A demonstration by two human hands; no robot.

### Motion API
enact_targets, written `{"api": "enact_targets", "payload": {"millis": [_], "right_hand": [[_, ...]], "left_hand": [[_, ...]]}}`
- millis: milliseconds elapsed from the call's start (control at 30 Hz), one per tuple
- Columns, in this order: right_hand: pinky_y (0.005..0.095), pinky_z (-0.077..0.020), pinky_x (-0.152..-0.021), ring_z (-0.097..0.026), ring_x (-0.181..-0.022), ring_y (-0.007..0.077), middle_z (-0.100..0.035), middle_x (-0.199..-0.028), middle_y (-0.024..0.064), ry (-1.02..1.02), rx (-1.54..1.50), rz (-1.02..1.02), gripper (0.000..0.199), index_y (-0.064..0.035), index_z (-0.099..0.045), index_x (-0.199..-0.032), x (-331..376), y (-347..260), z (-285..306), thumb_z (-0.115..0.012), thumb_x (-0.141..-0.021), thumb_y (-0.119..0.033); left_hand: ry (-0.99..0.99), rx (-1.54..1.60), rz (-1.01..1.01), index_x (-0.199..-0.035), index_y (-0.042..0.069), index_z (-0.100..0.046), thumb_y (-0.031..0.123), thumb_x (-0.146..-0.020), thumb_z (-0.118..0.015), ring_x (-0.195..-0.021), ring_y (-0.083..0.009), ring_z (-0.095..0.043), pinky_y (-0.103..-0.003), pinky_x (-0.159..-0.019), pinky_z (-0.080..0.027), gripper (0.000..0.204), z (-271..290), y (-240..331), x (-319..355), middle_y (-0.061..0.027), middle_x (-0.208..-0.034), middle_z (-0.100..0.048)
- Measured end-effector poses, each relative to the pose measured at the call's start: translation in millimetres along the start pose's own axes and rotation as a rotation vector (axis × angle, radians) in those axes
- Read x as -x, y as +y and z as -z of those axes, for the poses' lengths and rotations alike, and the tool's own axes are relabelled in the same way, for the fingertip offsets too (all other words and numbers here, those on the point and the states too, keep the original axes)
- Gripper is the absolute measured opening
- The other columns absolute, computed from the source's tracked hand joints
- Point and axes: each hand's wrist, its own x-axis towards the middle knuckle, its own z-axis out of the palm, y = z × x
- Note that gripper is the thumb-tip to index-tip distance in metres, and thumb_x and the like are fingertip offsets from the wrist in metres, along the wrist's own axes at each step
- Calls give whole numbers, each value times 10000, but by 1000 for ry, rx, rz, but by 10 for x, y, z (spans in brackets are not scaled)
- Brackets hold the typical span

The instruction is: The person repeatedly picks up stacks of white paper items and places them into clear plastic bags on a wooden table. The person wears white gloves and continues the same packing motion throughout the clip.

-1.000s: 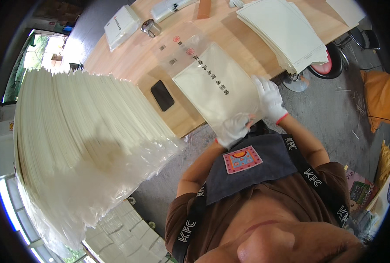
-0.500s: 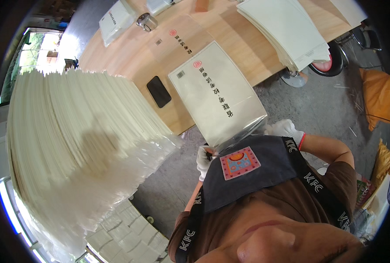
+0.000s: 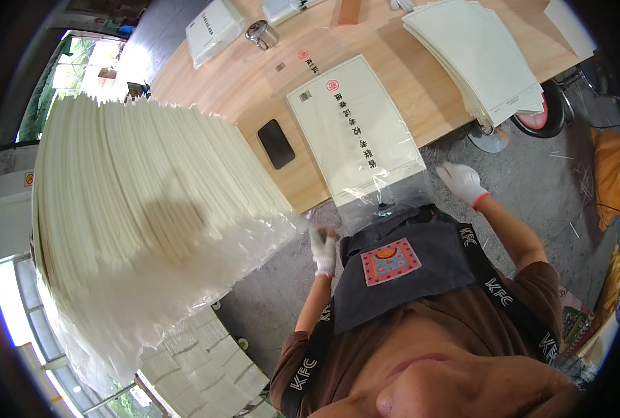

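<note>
A clear plastic bag point(image 3: 386, 196) holds a stack of cream paper point(image 3: 345, 125) with black printing and a round red mark. The stack lies on the table, and the bag's loose end hangs over the near edge against my apron. Left of that loose end is my left hand point(image 3: 323, 251), in a white glove with uncovered fingertips, its fingers apart and nothing seen in them. My right hand point(image 3: 464, 184), in a white glove with a red cuff, is stretched out beside the bag's right edge, apart from it and holding nothing. Another flat printed clear bag point(image 3: 292, 66) lies beyond the stack.
A black phone point(image 3: 276, 144) lies left of the stack on the wooden table point(image 3: 428, 104). A tall pile of plastic-wrapped sheets point(image 3: 135, 188) stands at left. Loose sheets point(image 3: 477, 56), a metal cup point(image 3: 262, 35) and a wrapped packet point(image 3: 214, 31) are farther back. Beside the table is a stool point(image 3: 543, 111).
Both hands have let go of the bag's open end and moved outward from it. The loose plastic now spreads down over the table edge. The whole view has shifted slightly.
</note>
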Motion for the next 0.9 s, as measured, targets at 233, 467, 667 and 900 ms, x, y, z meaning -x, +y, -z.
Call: {"api": "enact_targets", "payload": {"millis": [233,467,667,900], "right_hand": [[318,-425,-883,-552,-1015,177,-613,-1077,92,-122,-1039,24,399,-19,-545,-1186,-406,-340,-472,-454,-928,-309],[339,-377,-1017,-441,-1238,193,-424,-1386,103,-817,-1826,556,625,-18,-319,-1398,-248,-1526,73,-523,-925,-373],[291,-392,-991,-453,-1213,146,-479,-1331,61,-522,-1436,1017,550,3,-390,-1353,-281,-2909,1690,-542,-926,-308],[245,-299,-423,-356,-432,79,-446,-523,-26,-642,-858,1403,365,-73,-579,-736,324,-5123,2627,-527,-920,-384]], "left_hand": [[-184,-481,-298,-755,-1,-520,343,-916,-535,-715,-165,-526,-324,-627,-435,379,-498,924,-619,-76,-674,-525],[-226,-817,-882,-828,70,-565,235,-862,-580,-694,-328,-567,-385,-598,-450,170,-550,3534,667,-138,-747,-549],[880,-708,-1406,-920,13,-590,108,-871,-575,-664,-138,-539,-295,-603,-449,107,348,4382,1374,-35,-757,-568],[1199,-565,-998,-1087,-16,-595,321,-906,-490,-897,-201,-556,-318,-801,-432,396,2075,5484,1840,-81,-984,-607]]}}
